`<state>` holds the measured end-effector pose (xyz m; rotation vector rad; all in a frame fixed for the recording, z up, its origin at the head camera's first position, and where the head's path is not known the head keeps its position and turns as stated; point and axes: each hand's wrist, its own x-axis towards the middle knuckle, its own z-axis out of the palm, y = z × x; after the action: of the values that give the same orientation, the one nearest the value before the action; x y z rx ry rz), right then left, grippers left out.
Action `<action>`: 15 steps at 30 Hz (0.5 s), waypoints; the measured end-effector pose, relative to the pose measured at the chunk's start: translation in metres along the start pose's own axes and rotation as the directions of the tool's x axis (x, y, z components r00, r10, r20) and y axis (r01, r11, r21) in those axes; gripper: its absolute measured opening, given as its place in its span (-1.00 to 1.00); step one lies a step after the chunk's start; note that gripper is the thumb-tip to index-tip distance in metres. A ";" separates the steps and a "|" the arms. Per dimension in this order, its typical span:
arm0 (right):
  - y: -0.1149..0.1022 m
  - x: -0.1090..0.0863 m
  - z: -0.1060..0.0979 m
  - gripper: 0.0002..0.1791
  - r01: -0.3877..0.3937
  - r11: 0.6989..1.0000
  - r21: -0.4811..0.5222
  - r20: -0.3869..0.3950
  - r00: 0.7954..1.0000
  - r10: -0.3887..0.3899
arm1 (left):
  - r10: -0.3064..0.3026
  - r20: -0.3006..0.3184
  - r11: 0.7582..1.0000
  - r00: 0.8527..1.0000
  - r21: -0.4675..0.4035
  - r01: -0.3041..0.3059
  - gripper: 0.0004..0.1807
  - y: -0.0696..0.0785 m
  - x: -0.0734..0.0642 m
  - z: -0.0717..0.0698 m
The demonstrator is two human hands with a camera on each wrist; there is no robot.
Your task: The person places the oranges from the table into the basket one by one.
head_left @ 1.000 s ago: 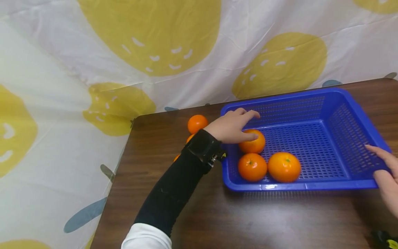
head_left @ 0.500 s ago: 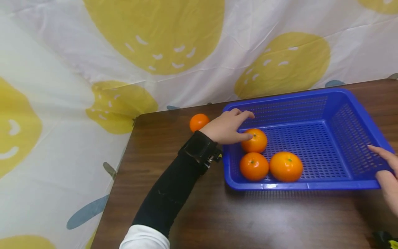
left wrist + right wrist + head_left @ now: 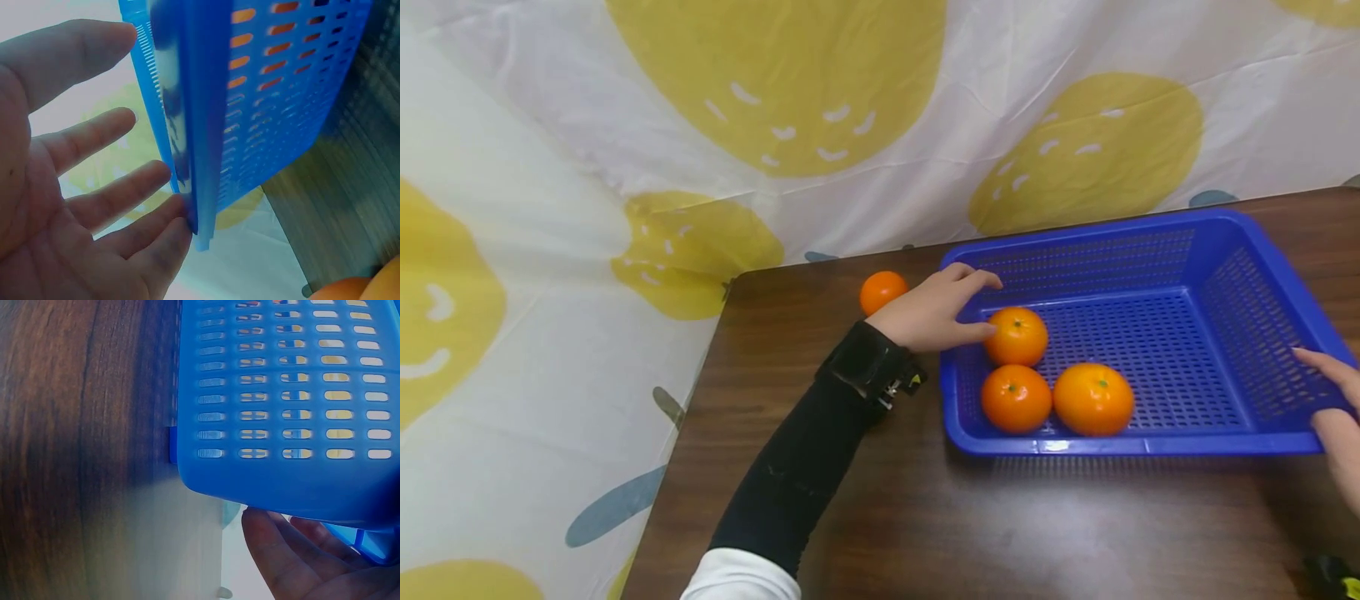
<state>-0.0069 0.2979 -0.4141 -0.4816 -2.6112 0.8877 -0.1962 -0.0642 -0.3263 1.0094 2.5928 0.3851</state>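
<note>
A blue plastic basket (image 3: pixel 1150 446) with slotted walls holds three oranges in its left part: a rear orange (image 3: pixel 1017 335), a front left orange (image 3: pixel 1016 399) and a larger orange (image 3: pixel 1093 399). My left hand (image 3: pixel 936 310) hovers over the basket's left rim, fingers spread and holding nothing; its thumb tip overlaps the rear orange in the head view. In the left wrist view the left palm (image 3: pixel 75 219) faces the rim. My right hand (image 3: pixel 1337 408) holds the basket's right front corner, partly cut off by the frame. In the right wrist view its thumb (image 3: pixel 265 540) is at the basket's edge.
Another orange (image 3: pixel 882 292) lies on the brown wooden table (image 3: pixel 760 375) behind my left wrist. Two more oranges (image 3: pixel 344 290) show at the left wrist view's lower corner. A curtain (image 3: pixel 865 208) with yellow fruit prints hangs behind the table.
My left hand has drawn back a little to the left, off the rear orange. The left forearm now covers oranges seen on the table earlier. My right hand stays on the basket.
</note>
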 end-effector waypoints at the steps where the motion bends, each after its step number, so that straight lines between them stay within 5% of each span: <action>1: 0.000 0.000 0.000 -0.23 -0.005 1.000 -0.006 0.003 1.000 0.005 | 0.003 -0.002 1.000 1.000 -0.006 -0.003 -0.35 -0.001 -0.001 0.000; 15: 0.005 -0.001 0.002 -0.17 -0.067 0.997 -0.046 0.043 0.997 0.069 | -0.014 -0.036 1.000 0.999 -0.028 0.013 -0.38 -0.009 -0.019 0.002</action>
<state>-0.0059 0.3005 -0.4192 -0.5716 -2.6741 0.8731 -0.1879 -0.0832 -0.3276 0.9843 2.6173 0.4391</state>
